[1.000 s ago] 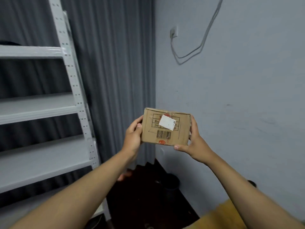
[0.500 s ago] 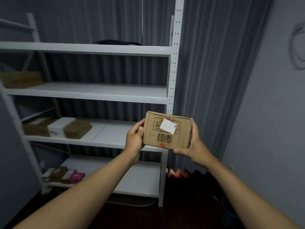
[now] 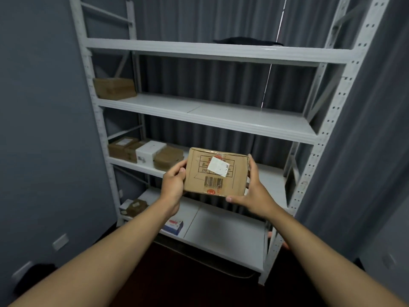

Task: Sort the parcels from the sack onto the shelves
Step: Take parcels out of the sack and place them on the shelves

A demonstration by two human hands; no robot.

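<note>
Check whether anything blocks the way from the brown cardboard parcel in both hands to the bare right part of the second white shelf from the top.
Nothing visible does. The brown cardboard parcel, held by the left hand and right hand, faces the white metal shelf; its only load, a brown cardboard box, sits far left.

The view has swung from the bare wall to face the shelves (image 3: 205, 117) squarely; the parcel (image 3: 215, 171) is now before their third level.
</note>
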